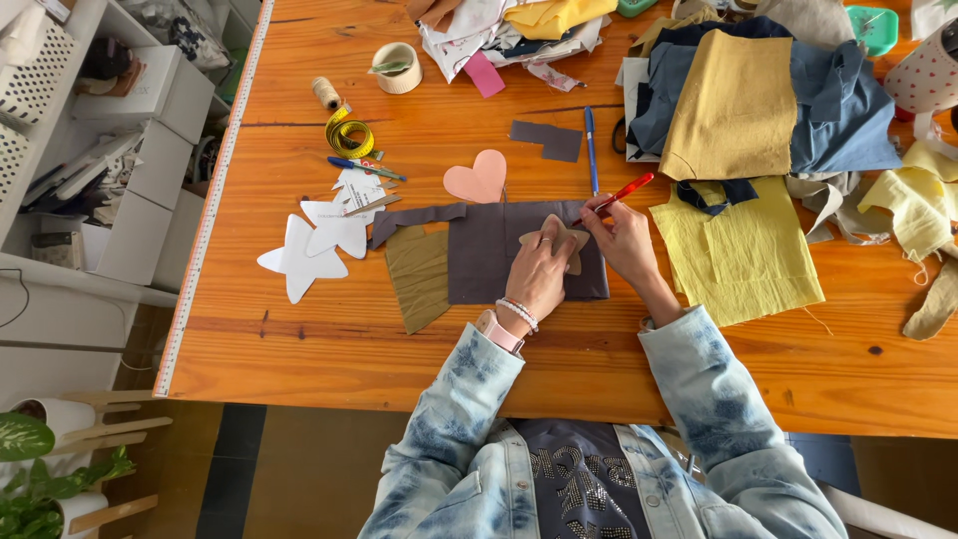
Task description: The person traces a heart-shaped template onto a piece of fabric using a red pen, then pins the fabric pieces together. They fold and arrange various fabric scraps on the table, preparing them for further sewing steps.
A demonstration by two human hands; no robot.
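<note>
A: Star template (561, 238) position?
B: Pinned flat on the grey cloth (499, 262) under the left hand (540, 271), fingers pressed together on top.
A: Pen (621, 193)?
B: Pinched in the right hand (624, 240), tip set at the star's upper right point, just beyond the left fingertips. Shaft is angled up and right.

Bright, even daylight covers the wooden table (329, 349), with no harsh glare. Shadows are soft and short, lying close under the hands and cloth. Focus is sharp across the middle; the far corners bend slightly from wide-lens distortion, and the near floor is dimmer
</note>
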